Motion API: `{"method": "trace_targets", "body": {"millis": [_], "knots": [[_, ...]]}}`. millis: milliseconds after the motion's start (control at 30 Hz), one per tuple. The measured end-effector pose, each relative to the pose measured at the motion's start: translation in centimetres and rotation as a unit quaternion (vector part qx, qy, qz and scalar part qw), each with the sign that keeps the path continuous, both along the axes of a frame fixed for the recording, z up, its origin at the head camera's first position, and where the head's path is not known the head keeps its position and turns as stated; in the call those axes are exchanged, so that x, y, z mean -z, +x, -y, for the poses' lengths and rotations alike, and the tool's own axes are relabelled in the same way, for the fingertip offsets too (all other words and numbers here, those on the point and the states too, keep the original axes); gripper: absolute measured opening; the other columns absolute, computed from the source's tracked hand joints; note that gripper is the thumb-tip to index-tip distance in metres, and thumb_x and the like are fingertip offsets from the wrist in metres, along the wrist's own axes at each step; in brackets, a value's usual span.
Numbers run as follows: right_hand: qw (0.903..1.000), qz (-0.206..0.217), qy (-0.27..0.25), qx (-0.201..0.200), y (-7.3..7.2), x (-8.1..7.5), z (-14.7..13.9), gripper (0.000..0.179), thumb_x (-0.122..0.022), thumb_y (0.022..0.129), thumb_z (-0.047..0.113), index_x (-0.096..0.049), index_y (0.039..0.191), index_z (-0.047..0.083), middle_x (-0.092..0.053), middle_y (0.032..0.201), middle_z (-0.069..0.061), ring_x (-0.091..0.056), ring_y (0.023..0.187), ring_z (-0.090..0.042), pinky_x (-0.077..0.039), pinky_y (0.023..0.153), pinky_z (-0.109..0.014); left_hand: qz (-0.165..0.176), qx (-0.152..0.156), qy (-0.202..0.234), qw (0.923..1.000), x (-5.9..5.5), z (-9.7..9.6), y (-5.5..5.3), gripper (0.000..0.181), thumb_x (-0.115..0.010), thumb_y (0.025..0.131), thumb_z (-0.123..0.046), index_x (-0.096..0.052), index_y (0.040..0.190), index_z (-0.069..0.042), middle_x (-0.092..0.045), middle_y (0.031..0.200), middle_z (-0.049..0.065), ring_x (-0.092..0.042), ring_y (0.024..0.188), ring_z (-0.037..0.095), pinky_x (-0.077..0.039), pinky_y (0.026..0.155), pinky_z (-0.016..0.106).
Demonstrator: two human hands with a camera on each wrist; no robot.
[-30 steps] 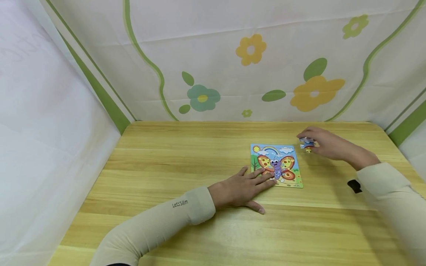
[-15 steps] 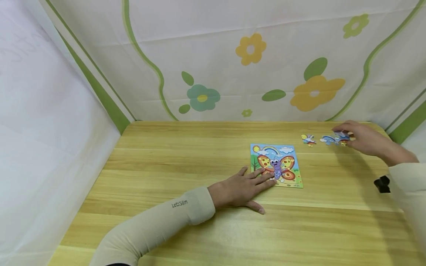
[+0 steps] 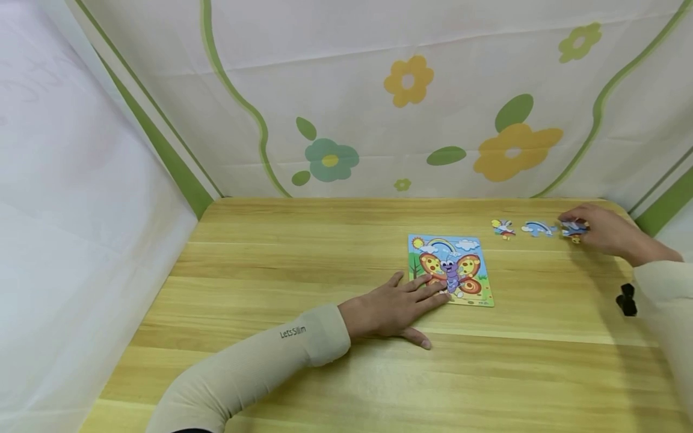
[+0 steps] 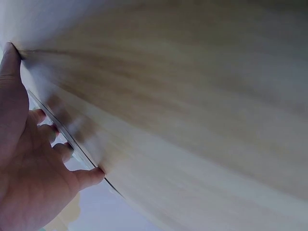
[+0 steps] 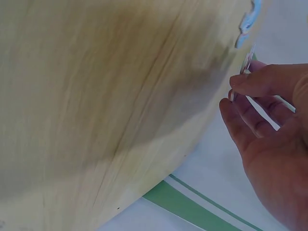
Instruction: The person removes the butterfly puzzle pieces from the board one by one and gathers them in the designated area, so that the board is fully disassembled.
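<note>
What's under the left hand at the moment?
The left hand has some fingers over the lower left of the butterfly board and its thumb over the wooden table. Some print shows between the fingers; whatever they directly cover is hidden.

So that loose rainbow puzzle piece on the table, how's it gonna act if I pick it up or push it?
The rainbow piece looks small and thin, so it's probably light. Lying flat on the table, it would likely slide rather than roll. It's likely fairly stiff: the held piece in the right hand shows no obvious bend.
</note>
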State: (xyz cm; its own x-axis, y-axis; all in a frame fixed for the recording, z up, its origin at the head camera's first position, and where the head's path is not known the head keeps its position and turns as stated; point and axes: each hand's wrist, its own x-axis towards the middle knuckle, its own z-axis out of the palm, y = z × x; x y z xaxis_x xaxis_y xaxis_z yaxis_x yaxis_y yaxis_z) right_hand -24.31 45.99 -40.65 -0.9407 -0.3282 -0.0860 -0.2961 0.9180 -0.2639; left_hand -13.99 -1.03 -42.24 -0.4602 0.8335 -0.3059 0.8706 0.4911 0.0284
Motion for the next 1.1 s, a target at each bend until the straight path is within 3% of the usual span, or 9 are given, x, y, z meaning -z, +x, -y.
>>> {"method": "trace_targets", "body": {"millis": [533,667,933,1100], "knots": [[0.9999,0.008,0.011,0.006,-1.0,1.2,-1.3,0.042,-0.058,0.086,-0.016,-0.058,0.127,-0.02,-0.051,0.129,-0.048,-0.053,0.114,-0.064,-0.046,0.091,-0.072,-0.002,0.004,0.001,1.0,0.0,-0.1,0.0,0.093,-0.041,0.101,-0.074,-0.003,0.171,-0.026,0.001,0.179,-0.004,-0.003,0.166,0.023,-0.023,0.129,0.06],[0.9995,0.022,0.001,0.022,-0.8,1.2,-1.4,0.047,-0.056,0.085,-0.016,-0.054,0.132,-0.022,-0.05,0.131,-0.049,-0.051,0.116,-0.065,-0.045,0.093,-0.073,-0.003,0.003,0.0,1.0,0.0,-0.1,0.0,0.093,-0.041,0.101,-0.074,-0.003,0.171,-0.026,0.001,0.179,-0.004,-0.002,0.166,0.023,-0.023,0.129,0.06],[0.9987,0.025,-0.022,0.038,-0.1,1.3,-1.4,0.047,-0.061,0.1,0.002,-0.049,0.137,-0.024,-0.053,0.13,-0.05,-0.055,0.112,-0.067,-0.047,0.092,-0.073,-0.01,0.004,-0.002,0.9999,0.1,-0.1,0.0,0.094,-0.04,0.1,-0.075,-0.003,0.171,-0.026,0.001,0.179,-0.003,-0.003,0.166,0.023,-0.024,0.128,0.06],[0.9973,0.042,-0.034,0.05,0.2,1.6,-1.5,0.051,-0.061,0.102,0.004,-0.045,0.14,-0.024,-0.05,0.132,-0.051,-0.053,0.116,-0.07,-0.046,0.094,-0.074,-0.012,0.005,0.0,0.9999,0.1,0.0,0.0,0.093,-0.04,0.1,-0.074,-0.004,0.171,-0.026,0.0,0.179,-0.003,-0.003,0.166,0.023,-0.024,0.129,0.06]]}}
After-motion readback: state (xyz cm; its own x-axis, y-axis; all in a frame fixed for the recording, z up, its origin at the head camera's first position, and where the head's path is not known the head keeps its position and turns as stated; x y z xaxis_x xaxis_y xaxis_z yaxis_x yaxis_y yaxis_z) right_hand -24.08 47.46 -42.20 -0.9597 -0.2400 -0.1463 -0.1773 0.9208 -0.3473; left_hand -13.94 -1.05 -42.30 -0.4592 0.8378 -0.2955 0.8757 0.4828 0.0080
